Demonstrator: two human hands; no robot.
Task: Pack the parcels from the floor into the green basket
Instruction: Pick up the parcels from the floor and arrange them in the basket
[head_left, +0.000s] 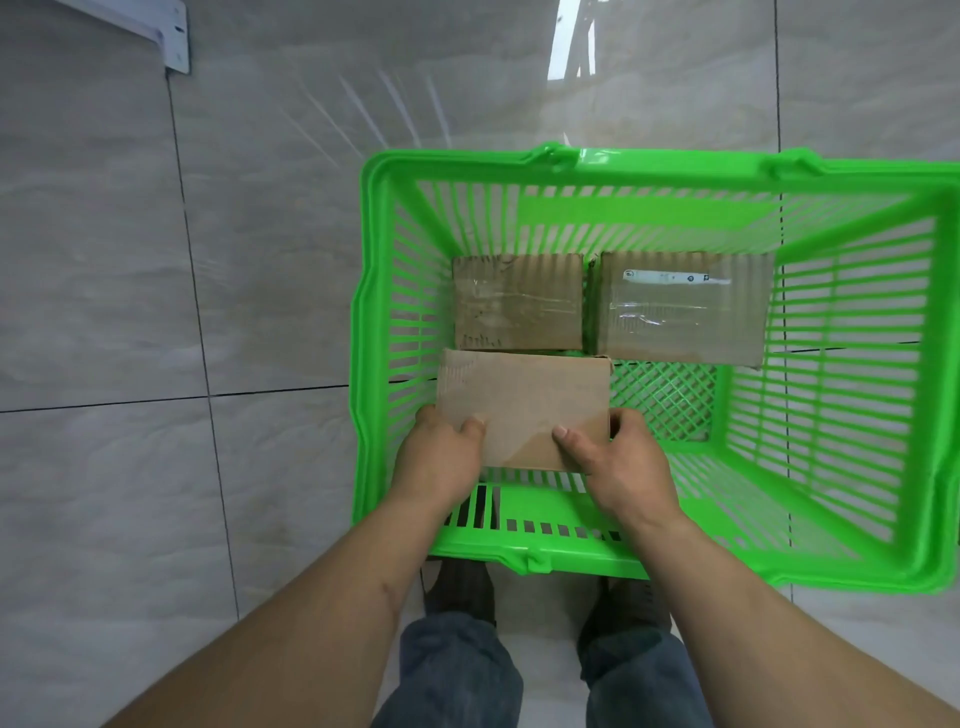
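Observation:
The green basket (371, 322) stands on the tiled floor in front of my feet. Two taped cardboard parcels lie side by side on its bottom: a smaller one (517, 301) at the back left and a larger one (680, 306) with a white label strip to its right. A third plain cardboard parcel (524, 405) is inside the basket's near left corner, above the bottom. My left hand (441, 457) grips its near left corner with the thumb on top. My right hand (613, 457) grips its near right corner the same way.
Grey glossy floor tiles surround the basket, with wide floor to the left. A white metal bracket (171, 36) sits at the top left. My shoes (460, 587) and jeans are just below the basket's near rim. The basket's near right bottom shows bare mesh (670, 400).

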